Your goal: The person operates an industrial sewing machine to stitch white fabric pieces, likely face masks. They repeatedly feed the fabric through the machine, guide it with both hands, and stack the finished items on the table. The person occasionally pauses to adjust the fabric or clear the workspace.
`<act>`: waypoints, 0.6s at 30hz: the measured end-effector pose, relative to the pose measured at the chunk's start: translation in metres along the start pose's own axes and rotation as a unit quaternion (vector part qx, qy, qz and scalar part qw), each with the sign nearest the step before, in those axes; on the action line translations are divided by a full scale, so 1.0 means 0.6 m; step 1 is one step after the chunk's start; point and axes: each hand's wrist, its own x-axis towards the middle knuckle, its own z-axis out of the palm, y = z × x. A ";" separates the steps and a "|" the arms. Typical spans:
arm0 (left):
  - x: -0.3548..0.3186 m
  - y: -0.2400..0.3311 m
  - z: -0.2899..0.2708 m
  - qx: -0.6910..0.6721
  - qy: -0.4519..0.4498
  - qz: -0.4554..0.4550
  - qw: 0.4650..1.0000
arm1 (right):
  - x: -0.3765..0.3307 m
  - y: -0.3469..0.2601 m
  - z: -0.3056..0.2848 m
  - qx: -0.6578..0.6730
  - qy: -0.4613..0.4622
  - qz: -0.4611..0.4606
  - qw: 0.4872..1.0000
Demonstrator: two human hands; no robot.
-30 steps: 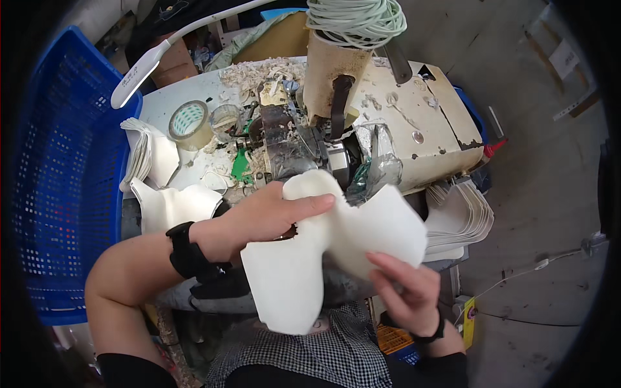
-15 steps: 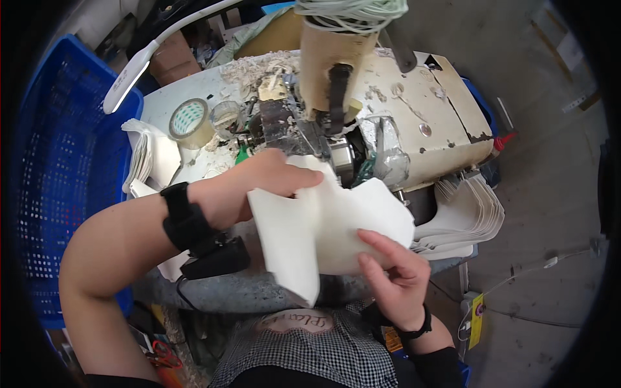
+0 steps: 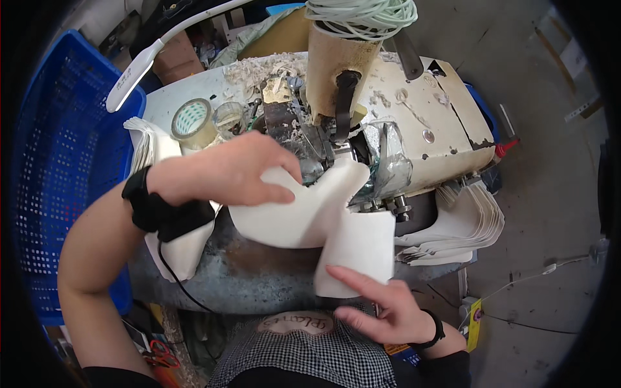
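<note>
A white, curved cut piece of leather-like sheet (image 3: 278, 220) lies across the front of a machine head (image 3: 420, 152). Its upper lobe reaches up against the metal working parts below the post. My left hand (image 3: 226, 168) pinches the piece's left part between thumb and fingers. At the lower right, my right hand (image 3: 388, 310) has its index finger stretched onto the piece's bottom edge, with the thumb apart. Under my left wrist, another white piece (image 3: 187, 249) hangs over the table's front edge. The exact contact point at the machine is covered by the piece.
White pieces stand stacked at right (image 3: 472, 216) and left (image 3: 152, 142). Behind my left hand sit a tape roll (image 3: 206, 137) and a small glass jar (image 3: 228, 118). A blue basket (image 3: 77, 194) flanks the table, under a white lamp (image 3: 132, 81). Scraps (image 3: 259, 71) litter the back.
The white piece has been turned, its square end now at the lower right. My left hand has shifted left; my right hand has dropped lower toward the piece's bottom edge.
</note>
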 end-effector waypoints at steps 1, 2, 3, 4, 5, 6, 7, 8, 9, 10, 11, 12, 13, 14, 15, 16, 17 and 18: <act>0.002 -0.001 -0.010 0.001 -0.014 -0.010 1.000 | 0.004 0.007 0.004 0.019 -0.046 -0.046 0.998; 0.003 -0.003 -0.024 0.002 -0.028 -0.020 0.999 | 0.008 -0.003 0.004 0.057 -0.105 0.023 0.993; 0.007 0.000 -0.037 0.004 -0.042 -0.026 0.999 | 0.010 -0.005 0.011 0.078 -0.145 0.026 0.986; 0.008 -0.001 -0.044 0.048 -0.040 -0.006 0.998 | 0.013 -0.005 0.025 0.094 -0.175 0.004 0.980; 0.010 0.000 -0.052 0.047 -0.061 -0.005 0.997 | 0.017 -0.007 0.033 0.106 -0.195 -0.018 0.975; 0.017 0.002 -0.060 0.047 -0.084 -0.001 0.995 | 0.025 -0.007 0.041 0.117 -0.206 -0.034 0.971; 0.020 0.003 -0.068 0.047 -0.104 -0.003 0.993 | 0.036 -0.008 0.047 0.122 -0.218 -0.048 0.967; 0.024 0.006 -0.075 0.013 -0.130 -0.024 0.991 | 0.046 -0.009 0.054 0.128 -0.229 -0.061 0.963; 0.026 0.001 -0.079 0.024 -0.127 -0.019 0.991 | 0.057 -0.006 0.062 0.132 -0.235 -0.074 0.960; 0.027 -0.006 -0.084 0.036 -0.125 -0.014 0.991 | 0.066 -0.005 0.068 0.135 -0.239 -0.086 0.958; 0.030 -0.011 -0.088 0.048 -0.123 -0.009 0.991 | 0.074 -0.008 0.071 0.134 -0.239 -0.080 0.958; 0.031 -0.007 -0.093 0.041 -0.124 -0.051 0.990 | 0.083 -0.008 0.074 0.134 -0.241 -0.074 0.958; 0.034 -0.009 -0.094 0.045 -0.126 -0.049 0.990 | 0.088 -0.010 0.078 0.145 -0.245 -0.067 0.956; 0.036 -0.011 -0.094 0.050 -0.128 -0.046 0.989 | 0.093 -0.011 0.084 0.157 -0.248 -0.060 0.954; 0.038 -0.013 -0.095 0.056 -0.130 -0.043 0.989 | 0.098 -0.013 0.089 0.167 -0.252 -0.053 0.952; 0.041 -0.015 -0.096 0.050 -0.136 -0.044 0.988 | 0.102 -0.015 0.092 0.181 -0.252 -0.052 0.949; 0.044 -0.017 -0.098 0.045 -0.142 -0.045 0.988 | 0.105 -0.018 0.095 0.189 -0.250 -0.051 0.948; 0.045 -0.019 -0.100 0.039 -0.148 -0.047 0.987 | 0.108 -0.021 0.098 0.196 -0.248 -0.049 0.948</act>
